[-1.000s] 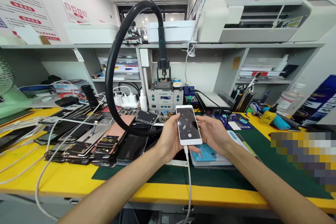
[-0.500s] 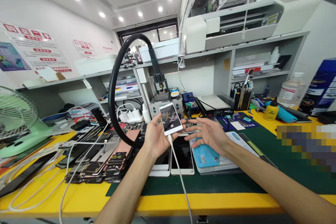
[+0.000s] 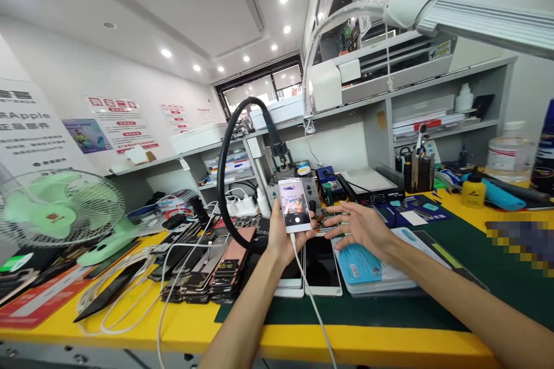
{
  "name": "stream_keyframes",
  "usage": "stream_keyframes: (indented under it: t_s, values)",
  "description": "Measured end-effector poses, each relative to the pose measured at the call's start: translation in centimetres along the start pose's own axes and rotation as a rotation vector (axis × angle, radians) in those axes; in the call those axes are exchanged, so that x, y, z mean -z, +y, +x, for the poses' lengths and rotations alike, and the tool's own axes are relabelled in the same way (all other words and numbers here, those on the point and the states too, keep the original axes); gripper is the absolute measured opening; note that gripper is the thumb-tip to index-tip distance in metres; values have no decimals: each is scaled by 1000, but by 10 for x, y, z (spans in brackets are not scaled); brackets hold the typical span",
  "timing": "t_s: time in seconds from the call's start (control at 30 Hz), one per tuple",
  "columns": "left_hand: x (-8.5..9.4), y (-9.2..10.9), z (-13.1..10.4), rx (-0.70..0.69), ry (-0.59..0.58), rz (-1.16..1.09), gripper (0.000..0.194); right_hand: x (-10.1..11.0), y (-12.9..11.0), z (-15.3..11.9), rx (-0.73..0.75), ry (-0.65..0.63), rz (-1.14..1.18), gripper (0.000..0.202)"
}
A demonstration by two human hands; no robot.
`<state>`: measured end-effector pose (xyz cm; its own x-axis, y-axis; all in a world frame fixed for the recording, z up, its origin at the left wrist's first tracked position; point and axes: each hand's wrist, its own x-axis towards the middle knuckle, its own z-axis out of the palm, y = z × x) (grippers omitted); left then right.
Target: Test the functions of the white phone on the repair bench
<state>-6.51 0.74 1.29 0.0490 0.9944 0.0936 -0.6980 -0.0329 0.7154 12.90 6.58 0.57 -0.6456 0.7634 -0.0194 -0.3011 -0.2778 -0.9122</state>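
Note:
In my left hand (image 3: 280, 237) is a white smartphone (image 3: 295, 205), held upright with its lit screen towards me. A camera picture fills that screen, with a round button near the bottom. A white charging cable (image 3: 308, 288) is plugged into its lower edge and hangs past the bench front. My right hand (image 3: 361, 228) hovers to the right of the phone, fingers spread, holding nothing. Beneath it lie a light blue packet (image 3: 360, 264) and a white tray-like case (image 3: 402, 277). Under the phone, tablets or large phones with dark screens (image 3: 322, 268) rest on the green mat (image 3: 367, 314).
Stacked phone parts (image 3: 227, 271) and looped white cables (image 3: 116, 305) lie left on the yellow bench. A green fan (image 3: 56, 213) stands at far left. A thick black hose (image 3: 223, 184) arches behind my left hand. A yellow bottle (image 3: 473, 191) stands at right.
The view has swung left and up, so more of the fan and wall posters shows. The phone stands more upright, and its screen picture is different. My right hand stays open beside it.

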Motion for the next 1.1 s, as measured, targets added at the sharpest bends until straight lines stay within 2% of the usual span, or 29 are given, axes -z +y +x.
stream_keyframes:
  t_s: [0.1,0.23,0.33,0.43,0.67,0.87,1.0,1.1]
  values:
    - [0,1,-4,-116,4,102,57,3,2,2,1,-10,-13,50]
    - [4,11,-19,-292,47,218,59,4,3,2,3,-30,-23,51]
    - [11,21,-35,-434,52,298,56,2,2,-1,3,-45,-34,51]
    - [20,25,-48,-518,76,382,49,-1,0,-4,0,-51,-35,49]
    - [32,12,-54,-503,127,477,24,-7,-1,-8,-24,-54,-69,45]
    - [35,6,-52,-501,148,512,28,-8,-1,-9,-24,-56,-98,43]
    - [34,3,-51,-575,215,518,23,-5,4,-6,64,-60,-183,43]
    - [30,3,-52,-584,245,531,30,-3,8,-4,120,-62,-255,42]
